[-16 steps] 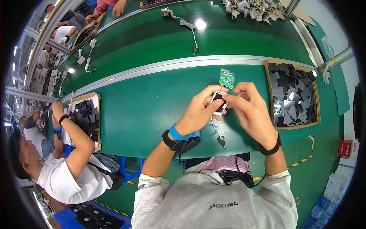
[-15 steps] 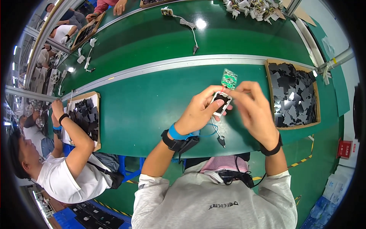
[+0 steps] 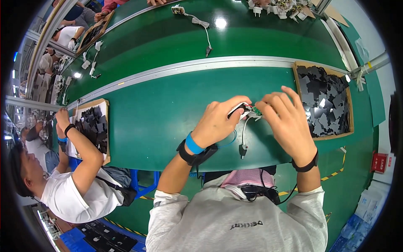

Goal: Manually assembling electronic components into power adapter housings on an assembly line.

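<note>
Green rectangular circuit board [image 3: 257, 111] now low between both hands!
Half a second ago it stood beyond the white-rimmed plastic housing [image 3: 236, 106]; now it's down at the housing's right; bare left hand [image 3: 217, 122] grips the housing; bare right hand [image 3: 286, 122] bunches its fingers at the board, pinching or not, I cannot tell; handling seems to have shifted boardward.
</note>
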A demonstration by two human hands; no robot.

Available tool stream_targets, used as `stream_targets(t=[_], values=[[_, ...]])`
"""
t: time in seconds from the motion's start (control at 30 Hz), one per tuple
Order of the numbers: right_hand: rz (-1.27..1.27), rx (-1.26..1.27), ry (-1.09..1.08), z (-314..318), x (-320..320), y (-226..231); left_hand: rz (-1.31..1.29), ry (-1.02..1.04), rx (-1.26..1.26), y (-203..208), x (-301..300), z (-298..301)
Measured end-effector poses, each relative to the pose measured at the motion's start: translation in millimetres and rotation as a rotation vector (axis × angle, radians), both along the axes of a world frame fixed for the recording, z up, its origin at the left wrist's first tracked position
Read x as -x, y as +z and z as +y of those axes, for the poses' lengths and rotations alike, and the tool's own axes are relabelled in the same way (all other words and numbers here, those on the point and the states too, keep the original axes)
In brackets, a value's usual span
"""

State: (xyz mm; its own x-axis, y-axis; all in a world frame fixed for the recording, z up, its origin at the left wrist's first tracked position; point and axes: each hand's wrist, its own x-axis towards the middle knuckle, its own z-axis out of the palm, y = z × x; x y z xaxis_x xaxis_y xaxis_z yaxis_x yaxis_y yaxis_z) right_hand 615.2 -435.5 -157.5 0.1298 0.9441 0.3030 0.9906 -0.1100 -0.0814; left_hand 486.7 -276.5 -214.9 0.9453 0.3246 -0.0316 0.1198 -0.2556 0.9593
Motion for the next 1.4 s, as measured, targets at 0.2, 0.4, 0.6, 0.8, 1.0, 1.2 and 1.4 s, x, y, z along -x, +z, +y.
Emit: stream_targets(t=[0.2,0.4,0.6,0.8,1.0,1.2,1.4], values=[[0.046,-0.033,0.054,4.1,22.3,-4.1,-0.055,0.178,0.028,4.4,-0.2,-2.3],[0.061,-0.136,0.12,12.2,33.1,-11.1,-0.26,0.245,-0.122,-3.7,-0.6,-4.6],[0.321,-0.238,0.189,12.3,29.7,-4.4,-0.343,0.247,0.231,-5.1,0.2,-1.5],[0.435,-0.319,0.184,12.4,24.1,-17.4,-0.29,0.153,0.406,1.7,4.6,-2.9],[0.541,-0.342,0.14,11.9,25.1,-11.7,-0.297,0.135,0.447,2.6,1.9,-4.0],[0.453,-0.38,0.091,10.6,14.3,-6.5,-0.27,-0.027,0.908,4.6,2.4,-9.3],[0.305,-0.374,0.134,14.0,12.0,-12.3,-0.256,-0.066,0.818,1.4,3.6,-9.1]])
